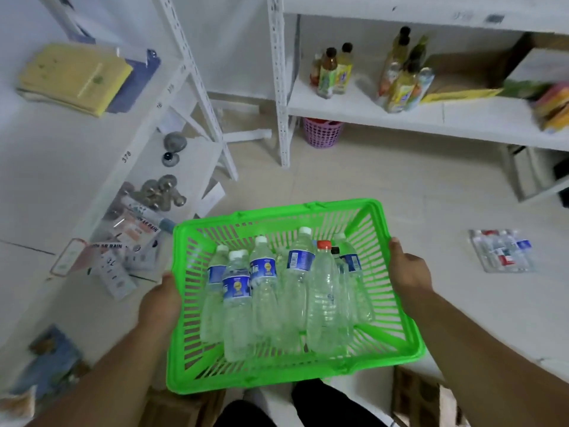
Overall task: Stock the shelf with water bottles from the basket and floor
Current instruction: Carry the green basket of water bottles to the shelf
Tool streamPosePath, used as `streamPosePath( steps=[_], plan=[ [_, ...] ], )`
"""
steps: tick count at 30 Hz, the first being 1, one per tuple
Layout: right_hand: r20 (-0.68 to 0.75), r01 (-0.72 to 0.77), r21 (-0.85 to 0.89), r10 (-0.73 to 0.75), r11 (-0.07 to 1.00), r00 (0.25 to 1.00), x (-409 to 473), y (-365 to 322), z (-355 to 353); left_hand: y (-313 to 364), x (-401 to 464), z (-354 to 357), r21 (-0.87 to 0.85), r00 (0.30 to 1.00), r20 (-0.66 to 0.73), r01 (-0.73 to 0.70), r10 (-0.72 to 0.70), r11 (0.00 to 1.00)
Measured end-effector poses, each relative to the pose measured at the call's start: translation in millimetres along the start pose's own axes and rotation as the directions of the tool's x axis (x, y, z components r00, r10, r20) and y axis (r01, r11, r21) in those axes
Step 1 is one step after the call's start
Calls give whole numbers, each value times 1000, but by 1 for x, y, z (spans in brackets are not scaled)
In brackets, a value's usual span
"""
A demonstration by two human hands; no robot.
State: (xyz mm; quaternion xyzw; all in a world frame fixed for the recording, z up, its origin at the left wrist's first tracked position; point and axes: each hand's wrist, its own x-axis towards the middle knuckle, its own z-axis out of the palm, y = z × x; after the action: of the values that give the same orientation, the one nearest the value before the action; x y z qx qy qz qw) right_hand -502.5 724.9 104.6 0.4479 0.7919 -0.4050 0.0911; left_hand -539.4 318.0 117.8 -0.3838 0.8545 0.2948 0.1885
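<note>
I hold a green plastic basket (397, 340) level in front of me, above the floor. My left hand (160, 303) grips its left rim and my right hand (411, 272) grips its right rim. Several clear water bottles (237, 306) with blue labels and white caps lie side by side in it; one bottle (324, 291) has a red cap. A shrink-wrapped pack of water bottles (502, 251) lies on the floor to the right. The white shelf (369, 114) stands ahead at the right.
Drink bottles (403, 72), a cardboard box (462, 72) and coloured packs stand on the right shelf. A pink basket (321, 131) sits under it. The left shelf unit (191, 75) holds yellow cloths, metal items and packets. Cardboard boxes (415, 399) lie by my feet.
</note>
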Motion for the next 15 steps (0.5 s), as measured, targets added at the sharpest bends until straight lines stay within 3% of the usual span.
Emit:
streamPosePath(
  steps=[6, 15],
  plan=[
    [-72, -59, 63, 64, 996, 995, 64, -16, -38, 107, 30, 42, -28, 995, 48, -83, 84, 996],
    [-132, -185, 107, 198, 977, 971, 158, -66, -45, 249, 90, 97, 87, 965, 170, -217, 200, 972]
  ],
)
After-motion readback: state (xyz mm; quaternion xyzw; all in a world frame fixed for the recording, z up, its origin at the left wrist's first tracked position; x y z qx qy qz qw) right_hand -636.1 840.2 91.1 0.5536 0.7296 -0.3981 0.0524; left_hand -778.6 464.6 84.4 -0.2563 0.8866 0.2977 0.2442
